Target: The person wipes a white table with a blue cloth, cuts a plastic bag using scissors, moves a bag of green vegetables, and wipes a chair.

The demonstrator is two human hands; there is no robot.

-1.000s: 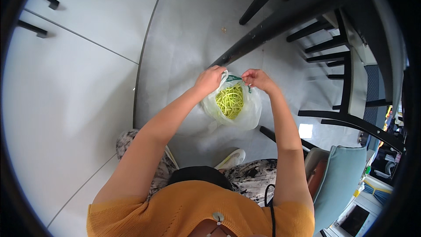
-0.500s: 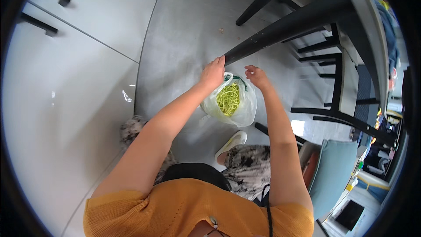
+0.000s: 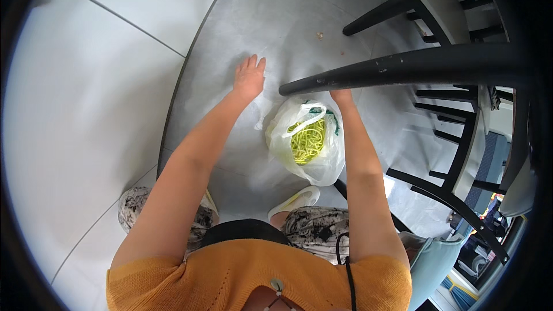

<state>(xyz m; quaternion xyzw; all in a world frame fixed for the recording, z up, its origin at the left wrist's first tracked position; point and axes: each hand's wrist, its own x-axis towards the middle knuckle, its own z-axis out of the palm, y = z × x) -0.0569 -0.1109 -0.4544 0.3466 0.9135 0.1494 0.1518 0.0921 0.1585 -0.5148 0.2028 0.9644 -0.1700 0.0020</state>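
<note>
A white plastic bag (image 3: 318, 161) stands on the grey floor mat (image 3: 242, 29) in front of me, its mouth open. Yellow-green stringy stuff (image 3: 307, 141) fills it. Neither hand touches the bag. My left hand (image 3: 249, 76) is stretched out beyond the bag's left side, fingers spread, palm down over the mat and holding nothing. My right hand (image 3: 342, 97) is just past the bag's top right. Its fingers are hidden behind a black bar (image 3: 403, 68), so I cannot see whether it grips anything.
Black chair legs and rails (image 3: 455, 138) crowd the right side and the top. White tiled floor (image 3: 86, 98) lies left of the mat's curved edge. My pale shoe (image 3: 295, 200) sits just below the bag. A light blue seat (image 3: 432, 265) is at the lower right.
Both hands have let go of the bag's handles. The left hand has moved forward and spread open over the mat. The right hand has risen to the black bar.
</note>
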